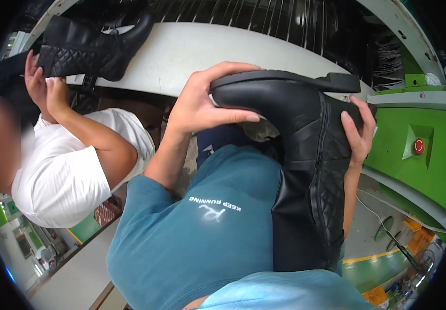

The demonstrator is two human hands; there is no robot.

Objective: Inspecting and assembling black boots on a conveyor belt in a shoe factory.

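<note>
I hold a tall black boot (305,170) sole-up in front of my teal shirt. Its smooth foot points left and its quilted shaft with a side zip hangs down toward my lap. My left hand (202,106) wraps the toe end, fingers over the sole edge and thumb across the upper. My right hand (358,132) grips the heel side of the boot, just below the block heel (341,81). Both hands are closed on the boot.
A curved white conveyor surface (207,51) runs across the top. On its left lies a second black quilted boot (91,46), touched by both hands of a co-worker in a white shirt (63,175). A green machine panel with a red button (419,146) stands at right.
</note>
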